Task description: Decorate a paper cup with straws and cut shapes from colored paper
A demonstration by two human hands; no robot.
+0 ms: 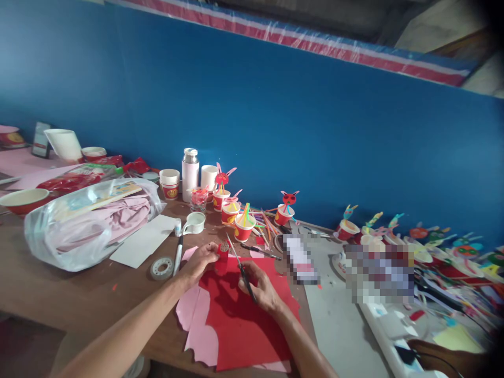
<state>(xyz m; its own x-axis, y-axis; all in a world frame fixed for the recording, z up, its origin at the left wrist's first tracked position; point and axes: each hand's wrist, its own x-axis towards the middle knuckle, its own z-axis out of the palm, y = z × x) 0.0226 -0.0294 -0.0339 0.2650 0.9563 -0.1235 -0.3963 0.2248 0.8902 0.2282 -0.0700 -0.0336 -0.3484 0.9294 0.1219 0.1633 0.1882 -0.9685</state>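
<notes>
My left hand (200, 263) pinches a small piece of red paper (222, 258) between thumb and fingers. Scissors (244, 274) with dark handles sit in my right hand (263, 290), their blades pointing up and left beside that piece. Whether the blades touch the paper I cannot tell. Beneath both hands lies a large red sheet (248, 341), overlapping pink paper (202, 336) with scalloped edges. A thin dark pen or cutter (260, 251) rests just beyond the red sheet.
At left are a clear plastic bag (37, 247), white card (144, 241), tape roll (161, 268) and marker (178, 256). Behind stand a thermos (190, 176) and paper cups (244, 231), some with animal faces. A blurred phone (301, 260) and power strip (380, 336) lie right.
</notes>
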